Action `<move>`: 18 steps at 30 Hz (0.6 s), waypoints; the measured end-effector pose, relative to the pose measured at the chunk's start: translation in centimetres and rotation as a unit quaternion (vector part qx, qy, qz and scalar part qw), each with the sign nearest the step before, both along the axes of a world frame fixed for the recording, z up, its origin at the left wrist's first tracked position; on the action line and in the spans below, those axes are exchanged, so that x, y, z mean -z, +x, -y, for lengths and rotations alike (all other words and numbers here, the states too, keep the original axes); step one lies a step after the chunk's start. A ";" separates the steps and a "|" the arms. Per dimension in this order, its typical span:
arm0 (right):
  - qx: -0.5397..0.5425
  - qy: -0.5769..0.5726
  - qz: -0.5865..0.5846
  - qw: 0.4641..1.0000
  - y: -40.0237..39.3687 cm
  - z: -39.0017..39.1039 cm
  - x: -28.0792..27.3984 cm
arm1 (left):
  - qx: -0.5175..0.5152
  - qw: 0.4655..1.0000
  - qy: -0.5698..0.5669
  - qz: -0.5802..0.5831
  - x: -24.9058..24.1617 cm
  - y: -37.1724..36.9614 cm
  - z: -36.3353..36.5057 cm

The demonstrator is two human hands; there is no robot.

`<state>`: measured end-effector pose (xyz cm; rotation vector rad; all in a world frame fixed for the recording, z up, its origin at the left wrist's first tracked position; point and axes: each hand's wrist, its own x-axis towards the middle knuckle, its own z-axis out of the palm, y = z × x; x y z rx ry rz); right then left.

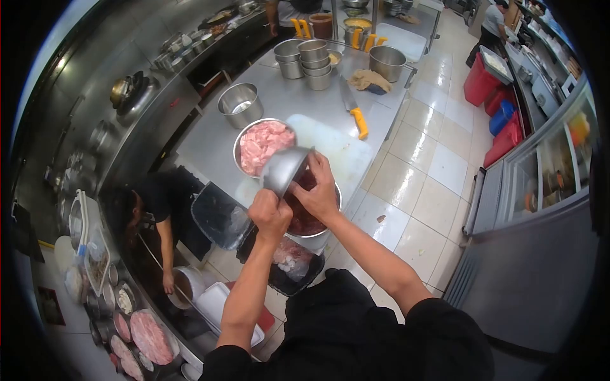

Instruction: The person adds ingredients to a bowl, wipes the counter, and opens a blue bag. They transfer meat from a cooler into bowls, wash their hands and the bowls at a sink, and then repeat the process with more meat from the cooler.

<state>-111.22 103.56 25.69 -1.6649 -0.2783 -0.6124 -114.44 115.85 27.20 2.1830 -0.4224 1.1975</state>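
Note:
A small metal bowl (283,170) is tipped on its side above a larger metal pot (339,202) that holds dark red meat (304,221). My left hand (270,213) is closed on the near edge of the bowl. On the other side, my right hand (319,190) grips the rim, its fingers partly hidden at the bowl's mouth. Just beyond the bowl, a round metal pan (236,152) is filled with pale pink meat pieces (264,145). Behind the pan and the pot lies a white cutting board (340,143).
A knife with a yellow handle (359,122) lies on the steel table (210,136). Beyond it stand stacked metal pots (316,63) and a tan cloth (370,80). Below the table edge is a black bin with bagged meat (293,259). A co-worker (168,206) bends at the left.

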 end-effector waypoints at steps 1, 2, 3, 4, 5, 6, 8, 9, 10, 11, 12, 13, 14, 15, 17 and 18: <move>-0.010 -0.023 -0.023 0.999 -0.2 0.2 0.3 | 0.016 1.000 0.009 0.001 0.3 -0.2 0.0; -0.020 -0.046 -0.047 0.998 -0.4 0.3 0.7 | 0.016 1.000 0.009 0.000 0.5 -0.6 -0.1; -0.017 -0.041 -0.047 0.998 -0.3 -0.1 1.0 | 0.018 0.999 0.027 -0.013 0.7 -1.0 -0.2; -0.020 -0.042 -0.046 0.998 -0.3 -0.5 1.5 | 0.018 0.999 0.044 -0.026 0.7 -1.5 -0.2; -0.005 -0.045 -0.055 0.997 -0.5 -0.9 1.9 | 0.015 0.999 0.043 -0.021 0.8 -2.0 -0.4; 0.010 -0.050 -0.058 0.997 -0.3 -1.1 2.0 | 0.009 0.998 0.060 -0.027 0.9 -2.2 -0.4; 0.030 -0.090 -0.035 0.995 -0.3 -0.8 1.7 | 0.004 0.995 0.090 -0.034 0.9 -2.2 -0.3; 0.029 -0.086 -0.046 0.995 -0.2 -0.6 1.8 | 0.006 0.995 0.099 -0.033 0.9 -2.0 -0.4; 0.027 -0.083 -0.058 0.994 -0.2 -0.4 1.9 | 0.008 0.994 0.107 -0.034 0.9 -2.0 -0.3; 0.032 -0.101 -0.070 0.992 -0.4 -0.2 1.9 | 0.005 0.994 0.102 -0.026 0.9 -1.9 -0.2; 0.029 -0.105 -0.062 0.992 -0.5 -0.2 2.1 | 0.010 0.994 0.104 -0.029 1.0 -1.9 -0.1; 0.032 -0.104 -0.069 0.992 -0.8 -0.3 2.1 | 0.015 0.994 0.107 -0.033 1.0 -2.0 -0.1; 0.035 -0.102 -0.077 0.991 -1.0 -0.5 2.1 | 0.009 0.994 0.105 -0.027 1.2 -2.1 -0.1; 0.024 -0.101 -0.084 0.991 -1.2 -0.4 2.1 | 0.010 0.994 0.101 -0.034 1.4 -2.1 0.1; 0.004 -0.078 -0.078 0.994 -1.4 -0.3 1.9 | 0.021 0.995 0.093 -0.041 1.2 -2.2 0.2; -0.013 -0.054 -0.077 0.996 -1.6 -0.1 1.8 | 0.015 0.995 0.088 -0.037 1.2 -2.3 0.3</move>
